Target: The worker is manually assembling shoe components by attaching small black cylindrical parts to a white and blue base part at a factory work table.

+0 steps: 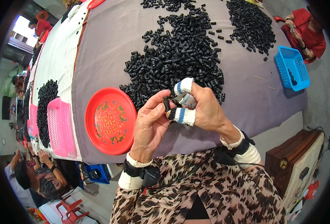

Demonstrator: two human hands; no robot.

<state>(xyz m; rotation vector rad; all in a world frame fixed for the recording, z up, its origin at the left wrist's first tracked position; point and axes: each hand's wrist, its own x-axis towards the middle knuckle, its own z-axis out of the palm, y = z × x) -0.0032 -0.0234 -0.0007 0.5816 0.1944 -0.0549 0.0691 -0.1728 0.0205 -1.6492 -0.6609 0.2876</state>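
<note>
The small black piece [166,103] sits at the meeting point of the 2 hands, pinched between the thumb and forefinger of the left hand [150,119]. It looks hard and stiff, likely plastic, so I judge it very light, a little slick and hard to crush. Its small size probably leaves room for only 2 fingertips, best set across its sides, with the end facing the other hand left free.

The right hand [209,106] comes in from the grip's right, its thumb and forefinger in white finger covers [185,116] with blue stripes. They are closed around a pale grey tool [187,100] whose thin tip points at the piece; its exact kind is too hidden to tell. The left palm is turned up and inward, the right knuckles face up, and both wrists are angled in toward the middle, with white cuffs and dark straps on them.

Just beyond the grip spreads a big heap of black pieces [176,59], and farther off to its right lies a 2nd heap [250,28]. Left of the grip, near the left hand, is a round red tray [92,115]. Well to the right stands a blue basket [283,71] with a few dark pieces inside, all on grey cloth [105,48].
</note>
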